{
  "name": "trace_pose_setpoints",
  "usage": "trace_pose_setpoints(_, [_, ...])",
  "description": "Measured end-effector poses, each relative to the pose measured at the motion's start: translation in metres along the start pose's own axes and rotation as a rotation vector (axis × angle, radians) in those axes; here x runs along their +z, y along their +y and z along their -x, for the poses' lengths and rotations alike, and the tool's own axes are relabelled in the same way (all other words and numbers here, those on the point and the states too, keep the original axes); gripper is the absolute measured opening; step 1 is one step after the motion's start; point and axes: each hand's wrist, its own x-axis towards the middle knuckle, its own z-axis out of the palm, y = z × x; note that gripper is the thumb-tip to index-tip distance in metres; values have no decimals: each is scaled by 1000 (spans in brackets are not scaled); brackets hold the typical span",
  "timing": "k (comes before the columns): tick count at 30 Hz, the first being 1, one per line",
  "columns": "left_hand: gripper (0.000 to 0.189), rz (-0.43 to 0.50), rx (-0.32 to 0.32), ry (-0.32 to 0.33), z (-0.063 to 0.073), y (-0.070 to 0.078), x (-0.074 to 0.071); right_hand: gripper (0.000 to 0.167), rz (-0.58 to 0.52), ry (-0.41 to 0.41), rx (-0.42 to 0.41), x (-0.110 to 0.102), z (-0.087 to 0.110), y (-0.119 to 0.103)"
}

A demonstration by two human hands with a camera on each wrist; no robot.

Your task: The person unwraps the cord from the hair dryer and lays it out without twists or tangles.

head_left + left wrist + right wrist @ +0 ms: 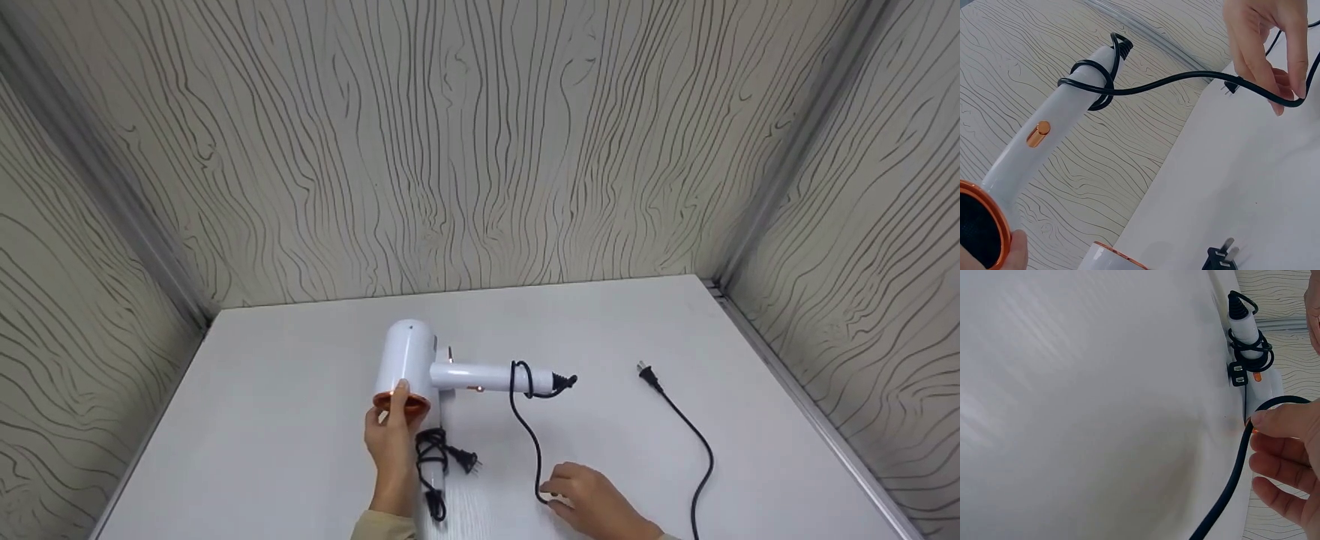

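Note:
My left hand point(394, 446) grips a white hair dryer point(409, 352) by its barrel at the orange-rimmed end, thumb on the outside. The dryer's handle points right, with an orange switch point(1039, 134) on it. Its black cord point(531, 435) loops round the end of the handle and runs down to my right hand point(592, 502), which pinches it between thumb and fingers. Beneath the held dryer lies a second white hair dryer point(1245, 329), partly hidden, with its own cord point(431, 444) wound round the handle.
The second dryer's two-pin plug point(463, 459) lies beside its handle. Farther right on the white table point(262, 420), another black plug point(649, 375) lies with its cord trailing off the near edge. Wood-grain patterned panels point(465, 150) enclose the table at the back and sides.

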Motion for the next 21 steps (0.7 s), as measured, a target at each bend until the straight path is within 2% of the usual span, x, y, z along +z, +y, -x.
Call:
trace_pose_setpoints(3, [70,-13,-1,-2,0,0,0,15,-23,-6,13,-2,-2,-1])
trace_pose_setpoints(10, [60,110,21,19,-2,-1,1,10,-34,68,-41,-5,-2,0])
trace_pose_setpoints(15, [65,76,26,5,-3,-2,0,11,-54,63,-20,-8,-5,0])
trace_pose_setpoints(21, [68,25,22,-6,-1,-2,-2,11,-49,107,-12,-13,-9,-1])
